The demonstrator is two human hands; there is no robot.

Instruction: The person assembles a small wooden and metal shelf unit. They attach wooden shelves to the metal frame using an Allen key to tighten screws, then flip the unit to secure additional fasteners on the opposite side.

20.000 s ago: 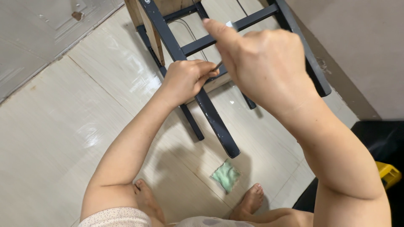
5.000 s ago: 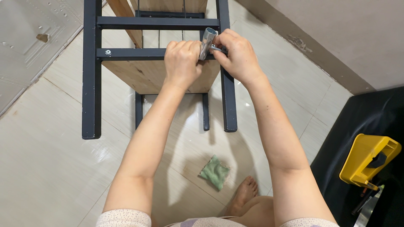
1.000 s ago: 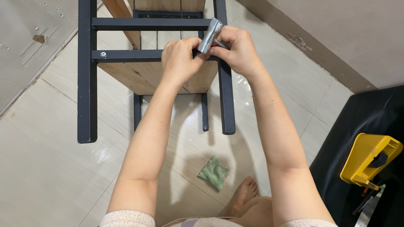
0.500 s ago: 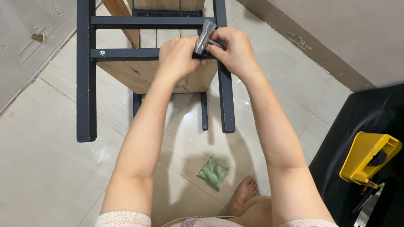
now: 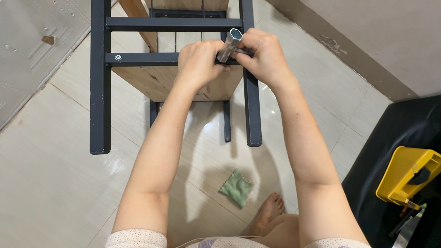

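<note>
Pale tiled floor (image 5: 55,183) is carrying a black metal frame (image 5: 100,92) with a wooden panel (image 5: 151,80). Left hand (image 5: 198,62) and right hand (image 5: 262,57) are both closing their grip on a silver hex socket wrench (image 5: 229,43) at the frame's right end of the lower crossbar (image 5: 142,59). Green cloth (image 5: 236,187) is lying on the floor below the frame, near a bare foot (image 5: 267,212).

light: bright, even | glare: sheen on floor tiles (image 5: 55,174) | shadows: soft under arms | focus: sharp, no blur

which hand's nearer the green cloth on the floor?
Left, narrowly. Left hand and right hand both grip the socket tube on the frame, far above the cloth.
</note>
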